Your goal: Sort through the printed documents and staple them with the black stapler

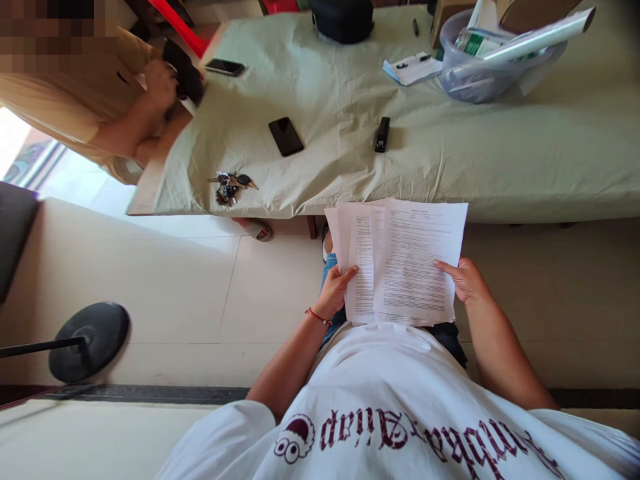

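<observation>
Papers (419, 263): fanning loosely in front of the body, overlapping the near edge of the table (525, 160) in view.
Left hand (336, 293): clasping their left side, thumb lying on top, other fingers hiding beneath.
Right hand (467, 280): gripping their right edge, thumb pointing inward.
Arms (290, 353): both reaching forward, angling inward.

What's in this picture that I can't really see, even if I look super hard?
Words on the papers: head view, most print too small to read.
Left hand and right hand: head view, fingers mostly hidden behind the papers.
Black stand: head view, far end cut off by the left edge.
Black bag: head view, cut off by the top edge.
</observation>
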Available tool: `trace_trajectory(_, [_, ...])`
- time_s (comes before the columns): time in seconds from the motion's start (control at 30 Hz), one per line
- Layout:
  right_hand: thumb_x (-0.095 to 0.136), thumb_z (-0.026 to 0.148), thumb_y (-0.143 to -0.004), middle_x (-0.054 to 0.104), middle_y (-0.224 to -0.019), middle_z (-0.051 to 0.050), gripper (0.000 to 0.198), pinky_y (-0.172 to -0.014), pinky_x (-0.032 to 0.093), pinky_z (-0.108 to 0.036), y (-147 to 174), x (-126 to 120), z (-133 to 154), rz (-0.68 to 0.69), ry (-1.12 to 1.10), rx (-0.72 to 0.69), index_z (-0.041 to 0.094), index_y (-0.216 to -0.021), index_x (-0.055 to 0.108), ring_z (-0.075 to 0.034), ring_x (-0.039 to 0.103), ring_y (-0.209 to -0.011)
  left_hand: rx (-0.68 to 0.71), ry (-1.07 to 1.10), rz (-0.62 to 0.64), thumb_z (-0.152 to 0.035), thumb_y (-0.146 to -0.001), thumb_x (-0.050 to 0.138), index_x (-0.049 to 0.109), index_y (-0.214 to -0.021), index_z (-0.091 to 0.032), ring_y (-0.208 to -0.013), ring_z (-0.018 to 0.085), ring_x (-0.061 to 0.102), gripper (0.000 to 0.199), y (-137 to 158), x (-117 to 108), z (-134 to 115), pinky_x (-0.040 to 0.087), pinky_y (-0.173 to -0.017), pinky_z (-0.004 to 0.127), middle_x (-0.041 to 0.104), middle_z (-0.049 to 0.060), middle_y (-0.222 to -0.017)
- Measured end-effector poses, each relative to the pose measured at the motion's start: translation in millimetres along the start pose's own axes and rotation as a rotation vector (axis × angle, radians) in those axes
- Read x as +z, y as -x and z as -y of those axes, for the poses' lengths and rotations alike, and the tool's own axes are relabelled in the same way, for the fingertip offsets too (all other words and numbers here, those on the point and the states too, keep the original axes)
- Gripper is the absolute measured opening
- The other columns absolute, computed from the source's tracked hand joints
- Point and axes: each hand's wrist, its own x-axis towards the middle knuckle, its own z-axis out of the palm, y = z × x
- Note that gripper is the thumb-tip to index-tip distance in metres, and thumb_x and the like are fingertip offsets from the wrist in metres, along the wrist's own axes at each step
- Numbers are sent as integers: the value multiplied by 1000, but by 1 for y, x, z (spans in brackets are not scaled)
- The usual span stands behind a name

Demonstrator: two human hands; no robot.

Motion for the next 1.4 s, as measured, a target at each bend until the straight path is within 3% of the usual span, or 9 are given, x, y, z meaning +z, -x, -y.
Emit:
trace_trajectory(0.3, [106,44,-41,84,-111,-11,64,-112,57,-53,2,9,0,39,-11,11,21,-97,84,-38,78,-112,-1,-10,11,-52,-64,100,78,-110,-17,-101,32,78,62,0,1,0,64,-93,45,83,12,-108])
trace_trajectory(0.5, [105,40,-41,85,-105,-10,60,-104,61,-52,0,8,-3,-16,-10,-3,20,-94,84,-37,80,-103,-32,39,-79,-68,-64,94,77,-99,-17,-108,37,77,64,-2,-1,2,63,-97,47,82,14,-103])
trace_trajectory(0.73, [102,35,-46,85,-97,-8,55,-96,65,-49,-5,-9,-5,-103,7,-37,19,-94,82,-34,81,-95,-44,58,-87,-58,-64,96,75,-101,-18,-106,35,77,59,-5,-1,6,63,-97,48,82,12,-98])
trace_trajectory(0.97, [102,28,-49,84,-109,-12,51,-102,62,-45,-1,-19,2,-167,-6,-41,19,-95,82,-37,78,-110,0,47,-67,-55,-65,96,75,-103,-18,-108,33,76,57,-4,-2,6,61,-100,46,82,11,-101])
trace_trajectory(1.2, [102,29,-48,83,-113,-12,55,-103,61,-45,-1,-20,0,-150,-18,-48,18,-98,83,-37,77,-112,10,44,-53,-54,-66,97,76,-103,-17,-106,33,77,56,-3,-3,4,61,-99,47,82,12,-104])
trace_trajectory(1.4, [103,34,-47,85,-104,-9,54,-99,63,-48,-2,-16,-1,-110,-1,-36,20,-95,82,-35,80,-101,-13,35,-61,-58,-66,96,76,-102,-18,-107,35,77,57,-3,-2,3,63,-98,47,82,12,-102])
